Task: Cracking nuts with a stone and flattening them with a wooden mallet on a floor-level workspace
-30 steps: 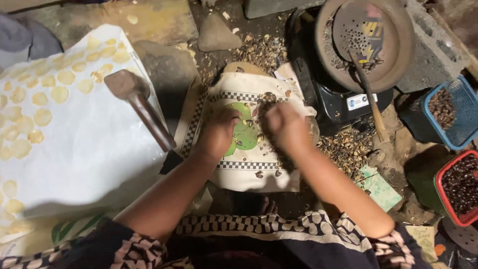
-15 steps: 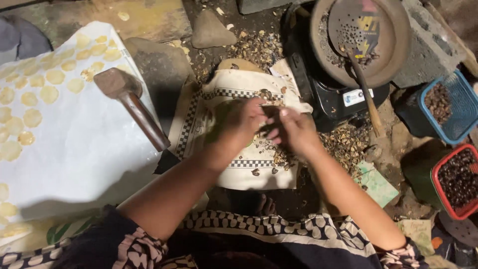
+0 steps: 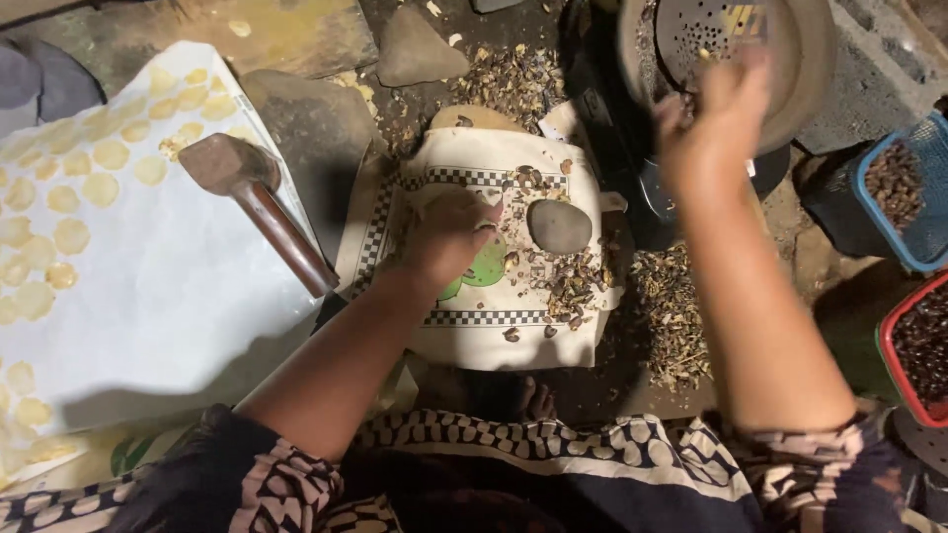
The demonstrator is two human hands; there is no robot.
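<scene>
The left hand (image 3: 446, 242) lies knuckles-up on a cream cloth bag (image 3: 464, 336) at the centre of the frame, its fingers curled down onto the fabric; whether anything is pinched beneath them cannot be told. The right hand (image 3: 713, 114) is raised at the upper right, blurred, over the rim of a round metal pan (image 3: 805, 84), fingers bunched loosely, and its hold cannot be made out either. Just right of the left hand a smooth grey stone (image 3: 559, 226) rests on the bag, ringed by broken shells and husks (image 3: 568, 286) that spill off the bag's right edge onto the dark ground. The bag carries a black-and-white checkered border and a green round print partly covered by the left wrist. Inside the pan lies a perforated ladle (image 3: 706, 30). Left of the bag a wooden mallet (image 3: 259, 202) lies slanted, head toward the upper left. Beyond it, filling the left of the frame, a white sheet (image 3: 148, 296) holds rows of pale yellow flattened discs (image 3: 69, 235). At the right edge, a blue basket (image 3: 904, 192) sits above a red basket (image 3: 918, 345), both holding dark nuts.
</scene>
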